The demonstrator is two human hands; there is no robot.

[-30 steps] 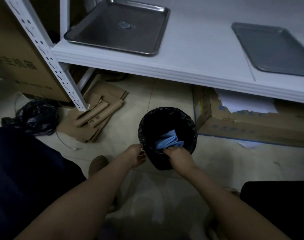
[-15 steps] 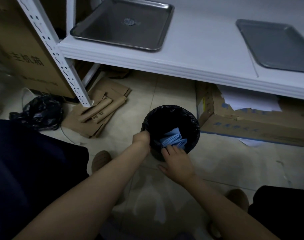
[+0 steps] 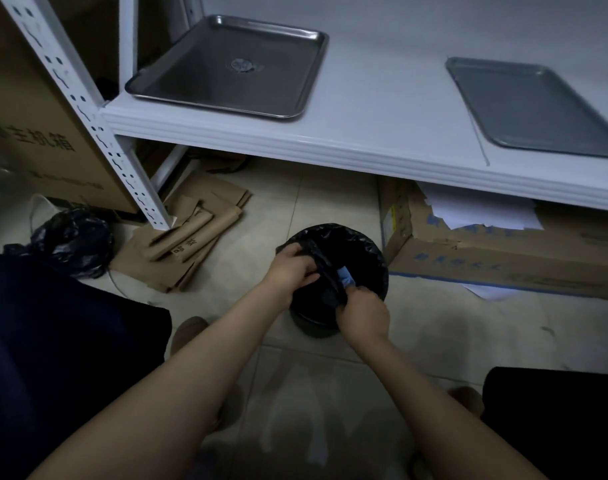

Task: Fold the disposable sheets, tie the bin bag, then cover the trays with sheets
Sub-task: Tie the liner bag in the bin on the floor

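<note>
A small round bin lined with a black bin bag [image 3: 368,251] stands on the tiled floor below the shelf. Blue disposable sheets [image 3: 345,276] lie inside, mostly hidden by gathered plastic. My left hand [image 3: 293,268] grips the bag's near-left edge, pulled inward over the opening. My right hand [image 3: 363,311] grips the near edge of the bag just in front of the blue sheets. Two empty metal trays rest on the white shelf: the left tray [image 3: 226,69] and the right tray [image 3: 534,105].
The white shelf [image 3: 364,133] juts out above the bin, with its perforated post [image 3: 88,123] at left. A tied black bag [image 3: 70,240] and flattened cardboard [image 3: 191,237] lie on the floor at left. A cardboard box [image 3: 486,254] with papers sits right of the bin.
Both hands have closed on the bag's rim and drawn the plastic inward across the opening, so the blue sheets are now largely covered. The view has shifted slightly.
</note>
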